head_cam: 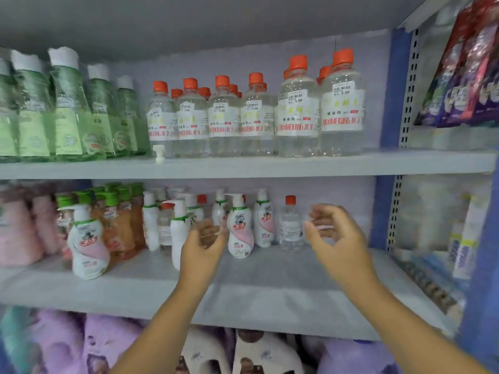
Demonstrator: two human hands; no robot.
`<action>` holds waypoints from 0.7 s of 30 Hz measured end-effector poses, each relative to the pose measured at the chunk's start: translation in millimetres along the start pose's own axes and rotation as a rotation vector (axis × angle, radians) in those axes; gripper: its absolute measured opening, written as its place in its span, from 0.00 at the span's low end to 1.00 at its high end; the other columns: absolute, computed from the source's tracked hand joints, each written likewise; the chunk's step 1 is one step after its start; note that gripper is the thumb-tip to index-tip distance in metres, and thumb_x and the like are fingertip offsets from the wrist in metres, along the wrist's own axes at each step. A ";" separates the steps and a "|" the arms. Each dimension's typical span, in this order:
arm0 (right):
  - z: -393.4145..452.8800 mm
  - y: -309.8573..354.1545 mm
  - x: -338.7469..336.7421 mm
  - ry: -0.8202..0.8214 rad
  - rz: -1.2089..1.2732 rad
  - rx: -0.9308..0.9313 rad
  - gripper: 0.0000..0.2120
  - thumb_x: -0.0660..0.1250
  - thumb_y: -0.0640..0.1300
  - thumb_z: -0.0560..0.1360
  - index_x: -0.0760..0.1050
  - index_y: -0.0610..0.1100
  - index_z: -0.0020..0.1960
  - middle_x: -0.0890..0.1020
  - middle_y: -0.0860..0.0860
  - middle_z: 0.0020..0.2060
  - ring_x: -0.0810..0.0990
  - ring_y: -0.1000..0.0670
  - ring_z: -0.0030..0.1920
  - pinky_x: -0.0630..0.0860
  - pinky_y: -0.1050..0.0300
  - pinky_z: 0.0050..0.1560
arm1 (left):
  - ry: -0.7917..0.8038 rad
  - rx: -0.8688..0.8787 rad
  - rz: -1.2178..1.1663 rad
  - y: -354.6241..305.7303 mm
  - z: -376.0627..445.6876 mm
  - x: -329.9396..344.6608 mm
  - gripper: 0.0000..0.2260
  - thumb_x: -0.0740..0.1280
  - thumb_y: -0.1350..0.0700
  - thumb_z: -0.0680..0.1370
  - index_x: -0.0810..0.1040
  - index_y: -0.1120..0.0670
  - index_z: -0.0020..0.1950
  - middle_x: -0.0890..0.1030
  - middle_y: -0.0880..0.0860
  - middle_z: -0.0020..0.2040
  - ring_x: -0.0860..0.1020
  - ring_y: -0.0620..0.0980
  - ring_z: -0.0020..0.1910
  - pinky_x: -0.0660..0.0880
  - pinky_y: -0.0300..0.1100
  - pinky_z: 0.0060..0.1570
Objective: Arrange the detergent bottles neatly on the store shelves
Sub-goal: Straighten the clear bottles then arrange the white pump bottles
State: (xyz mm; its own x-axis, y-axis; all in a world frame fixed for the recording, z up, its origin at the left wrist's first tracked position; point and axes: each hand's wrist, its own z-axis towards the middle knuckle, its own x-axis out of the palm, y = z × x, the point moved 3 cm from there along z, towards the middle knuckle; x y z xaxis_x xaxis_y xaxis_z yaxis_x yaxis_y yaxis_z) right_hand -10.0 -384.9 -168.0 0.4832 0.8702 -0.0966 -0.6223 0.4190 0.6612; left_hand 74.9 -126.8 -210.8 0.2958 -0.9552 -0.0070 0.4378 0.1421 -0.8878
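Here both hands raised, fingers loosely curled, empty.

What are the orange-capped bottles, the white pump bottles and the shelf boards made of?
Orange-capped bottles: clear glossy plastic, likely; the back wall shows through.
White pump bottles: opaque smooth plastic, printed labels.
Shelf boards: painted metal probably; matte grey, thin folded front edge.

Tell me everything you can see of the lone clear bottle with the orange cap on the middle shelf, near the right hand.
The clear bottle is small, see-through plastic, holding colourless liquid, with an orange screw cap and a white printed label round its middle. It stands upright near the back of the middle shelf, right of the pump bottles. The right hand is close beside it, apparently not touching.
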 end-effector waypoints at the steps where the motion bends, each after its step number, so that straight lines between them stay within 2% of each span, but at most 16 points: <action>1: 5.1 -24.7 16.7 0.029 -0.025 0.140 0.13 0.75 0.42 0.77 0.76 0.56 0.55 0.82 0.48 0.56 0.81 0.57 0.47 0.76 0.69 0.46 | 0.012 -0.035 0.072 18.7 10.8 2.2 0.14 0.76 0.52 0.77 0.76 0.49 0.60 0.82 0.42 0.50 0.82 0.38 0.49 0.80 0.40 0.53; 3: 20.1 -71.4 41.1 0.057 -0.110 0.369 0.14 0.75 0.43 0.76 0.76 0.51 0.59 0.81 0.46 0.60 0.80 0.53 0.48 0.76 0.63 0.48 | 0.026 -0.087 0.144 48.4 30.7 9.7 0.18 0.78 0.50 0.75 0.75 0.49 0.61 0.81 0.41 0.50 0.82 0.40 0.49 0.77 0.36 0.47; 5: 34.2 -108.0 56.7 0.091 -0.207 0.500 0.21 0.75 0.46 0.76 0.74 0.45 0.67 0.78 0.45 0.64 0.80 0.49 0.52 0.75 0.57 0.52 | 0.073 -0.141 0.183 67.4 48.0 23.2 0.22 0.80 0.50 0.74 0.73 0.49 0.60 0.80 0.45 0.51 0.81 0.43 0.49 0.73 0.35 0.43; 7: 44.3 -133.5 68.2 0.117 -0.255 0.543 0.28 0.75 0.49 0.76 0.71 0.44 0.72 0.74 0.45 0.67 0.79 0.46 0.57 0.74 0.56 0.54 | 0.170 -0.161 0.217 78.7 63.4 40.2 0.25 0.80 0.49 0.72 0.71 0.46 0.62 0.79 0.45 0.52 0.80 0.41 0.48 0.74 0.37 0.45; 9: 50.4 -150.9 77.9 0.106 -0.267 0.547 0.33 0.76 0.51 0.75 0.68 0.44 0.74 0.72 0.44 0.68 0.78 0.45 0.61 0.75 0.54 0.57 | 0.273 -0.133 0.239 84.6 76.2 55.9 0.28 0.79 0.48 0.73 0.71 0.44 0.68 0.81 0.42 0.54 0.82 0.42 0.52 0.78 0.40 0.52; 12: 53.1 -173.6 91.4 0.078 -0.315 0.545 0.37 0.78 0.51 0.73 0.66 0.43 0.76 0.72 0.44 0.68 0.78 0.44 0.64 0.76 0.46 0.65 | 0.301 -0.091 0.177 86.9 88.1 68.6 0.27 0.77 0.52 0.75 0.71 0.44 0.71 0.83 0.40 0.54 0.81 0.36 0.49 0.76 0.35 0.48; 14: 51.7 -185.9 97.0 0.029 -0.320 0.504 0.31 0.79 0.50 0.72 0.71 0.46 0.70 0.76 0.47 0.63 0.80 0.47 0.60 0.78 0.50 0.60 | 0.266 -0.076 0.149 88.9 91.4 68.6 0.24 0.77 0.56 0.76 0.72 0.44 0.68 0.83 0.40 0.53 0.82 0.41 0.52 0.76 0.39 0.50; 17: 50.3 -196.4 99.7 -0.011 -0.246 0.472 0.17 0.80 0.48 0.71 0.73 0.56 0.52 0.82 0.57 0.48 0.82 0.65 0.44 0.74 0.72 0.39 | 0.146 -0.025 0.268 88.2 87.3 52.9 0.25 0.77 0.55 0.76 0.68 0.42 0.66 0.77 0.36 0.50 0.81 0.44 0.50 0.74 0.44 0.51; 18: 50.5 -198.9 99.2 -0.013 -0.224 0.470 0.16 0.80 0.47 0.71 0.74 0.56 0.49 0.83 0.60 0.43 0.81 0.68 0.40 0.72 0.74 0.34 | 0.088 -0.001 0.318 88.3 86.7 47.1 0.27 0.76 0.55 0.76 0.66 0.44 0.69 0.79 0.39 0.52 0.81 0.45 0.51 0.75 0.47 0.52; 19: 49.6 -200.5 99.0 -0.011 -0.206 0.473 0.16 0.80 0.46 0.71 0.74 0.56 0.47 0.84 0.61 0.39 0.80 0.70 0.39 0.72 0.75 0.33 | 0.031 0.021 0.372 88.8 86.4 41.2 0.29 0.76 0.56 0.76 0.66 0.48 0.72 0.81 0.46 0.57 0.82 0.51 0.56 0.77 0.51 0.57; 21: 47.8 -200.7 98.8 -0.012 -0.166 0.476 0.16 0.81 0.46 0.70 0.74 0.57 0.47 0.83 0.68 0.39 0.81 0.70 0.39 0.72 0.75 0.32 | -0.047 0.034 0.484 88.8 88.0 33.0 0.32 0.76 0.56 0.77 0.65 0.56 0.77 0.78 0.60 0.67 0.76 0.62 0.69 0.71 0.56 0.70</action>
State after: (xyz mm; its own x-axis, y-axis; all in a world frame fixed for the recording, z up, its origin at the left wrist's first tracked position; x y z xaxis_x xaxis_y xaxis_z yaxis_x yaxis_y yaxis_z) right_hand 192.1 -395.4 -274.7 0.5604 0.7976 -0.2231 -0.1881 0.3849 0.9036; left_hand 198.2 -122.9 -249.3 0.5103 -0.7645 -0.3939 0.2672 0.5763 -0.7723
